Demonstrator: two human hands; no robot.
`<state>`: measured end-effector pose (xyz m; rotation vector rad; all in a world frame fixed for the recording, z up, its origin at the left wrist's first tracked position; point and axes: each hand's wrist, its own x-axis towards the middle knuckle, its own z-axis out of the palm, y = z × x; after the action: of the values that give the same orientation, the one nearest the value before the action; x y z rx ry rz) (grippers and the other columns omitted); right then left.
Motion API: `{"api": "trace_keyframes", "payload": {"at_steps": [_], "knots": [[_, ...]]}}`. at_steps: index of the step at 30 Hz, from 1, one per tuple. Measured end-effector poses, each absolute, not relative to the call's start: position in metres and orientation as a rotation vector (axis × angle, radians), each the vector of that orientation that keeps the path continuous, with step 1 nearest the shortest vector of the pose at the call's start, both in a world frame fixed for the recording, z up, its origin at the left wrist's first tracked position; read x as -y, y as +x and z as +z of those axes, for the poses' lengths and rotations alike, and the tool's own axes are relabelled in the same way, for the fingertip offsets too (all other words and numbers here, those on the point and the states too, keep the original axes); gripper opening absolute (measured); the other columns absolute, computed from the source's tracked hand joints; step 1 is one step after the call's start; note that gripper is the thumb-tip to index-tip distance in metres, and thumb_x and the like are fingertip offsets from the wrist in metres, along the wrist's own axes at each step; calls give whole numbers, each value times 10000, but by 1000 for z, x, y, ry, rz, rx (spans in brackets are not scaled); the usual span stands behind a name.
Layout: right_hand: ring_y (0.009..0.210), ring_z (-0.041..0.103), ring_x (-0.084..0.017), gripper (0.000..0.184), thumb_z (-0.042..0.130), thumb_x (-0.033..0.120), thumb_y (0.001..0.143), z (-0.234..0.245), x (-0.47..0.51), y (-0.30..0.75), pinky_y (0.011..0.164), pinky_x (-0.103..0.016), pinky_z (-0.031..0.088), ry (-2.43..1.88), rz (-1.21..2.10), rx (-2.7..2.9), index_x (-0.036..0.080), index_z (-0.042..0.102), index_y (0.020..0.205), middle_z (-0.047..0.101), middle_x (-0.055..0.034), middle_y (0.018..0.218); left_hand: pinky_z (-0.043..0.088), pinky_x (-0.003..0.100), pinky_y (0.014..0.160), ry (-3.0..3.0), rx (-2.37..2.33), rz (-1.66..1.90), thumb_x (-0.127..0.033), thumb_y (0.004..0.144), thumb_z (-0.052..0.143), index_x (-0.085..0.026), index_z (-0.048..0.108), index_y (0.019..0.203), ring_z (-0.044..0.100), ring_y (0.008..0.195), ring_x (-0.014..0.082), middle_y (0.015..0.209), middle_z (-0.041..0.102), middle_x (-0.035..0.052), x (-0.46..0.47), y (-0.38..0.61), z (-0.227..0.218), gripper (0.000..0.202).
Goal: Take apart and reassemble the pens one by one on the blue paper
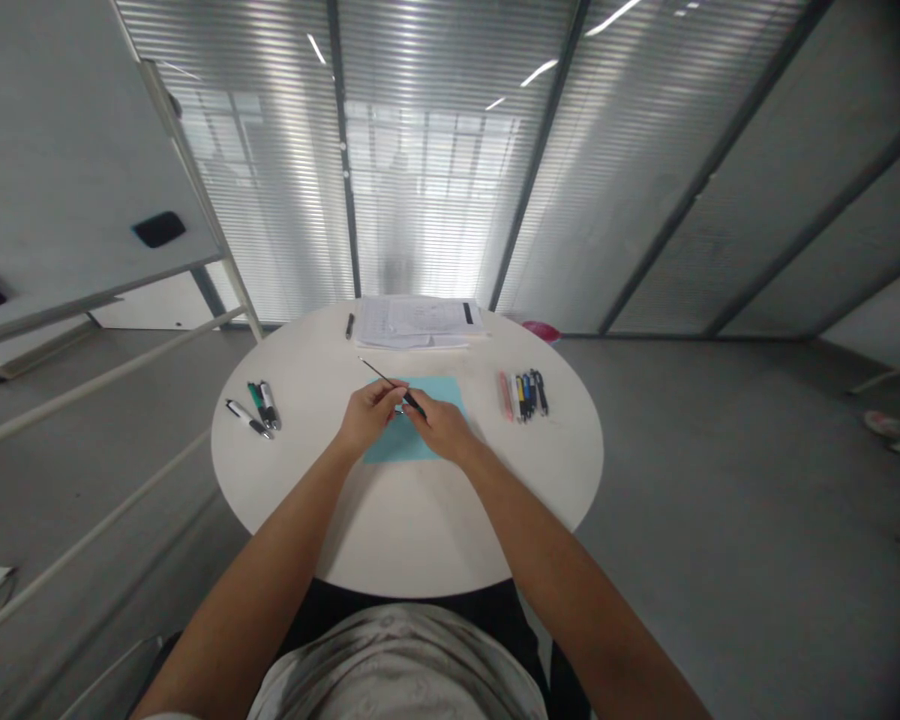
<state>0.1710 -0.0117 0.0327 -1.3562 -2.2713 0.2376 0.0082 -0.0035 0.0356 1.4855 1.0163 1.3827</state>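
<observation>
My left hand [367, 415] and my right hand [439, 425] meet over a light blue sheet [441, 392] in the middle of the round white table [412, 530]. Both pinch a thin dark pen part [381, 374], a slim rod that sticks out up and to the left from my fingers. My right hand grips its thicker dark end. All fingers are closed around it.
Three pens [259, 407] lie at the table's left. A row of several coloured pens [523, 393] lies at the right. A stack of papers [420, 321] and a dark pen [349, 325] sit at the far edge. A whiteboard stand [82, 200] is on the left.
</observation>
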Motion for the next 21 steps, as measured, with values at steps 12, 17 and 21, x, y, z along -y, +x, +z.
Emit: {"api": "trace_keyframes", "payload": {"at_steps": [12, 17, 21], "knots": [[821, 667, -194, 395, 337, 407, 990, 33, 11, 172, 704, -257, 442, -1308, 319, 2235, 227, 455, 1322, 714, -57, 959, 355, 219, 470, 1571, -1111, 1389, -381, 791, 638, -174, 741, 898, 436, 454, 90, 508, 532, -30, 6, 9, 38, 255], [741, 654, -169, 382, 347, 406, 988, 33, 11, 171, 661, -233, 433, -1298, 366, 2211, 232, 455, 1310, 707, -32, 879, 355, 218, 460, 1563, -1071, 1399, -370, 790, 640, -170, 736, 936, 435, 447, 82, 557, 568, -20, 6, 9, 38, 266], [693, 647, -159, 374, 341, 405, 988, 34, 11, 171, 645, -230, 436, -1284, 412, 2193, 231, 456, 1299, 700, -24, 847, 359, 215, 458, 1516, -1031, 1413, -375, 792, 637, -168, 716, 1002, 445, 448, 77, 629, 611, -10, 4, 8, 36, 306]]}}
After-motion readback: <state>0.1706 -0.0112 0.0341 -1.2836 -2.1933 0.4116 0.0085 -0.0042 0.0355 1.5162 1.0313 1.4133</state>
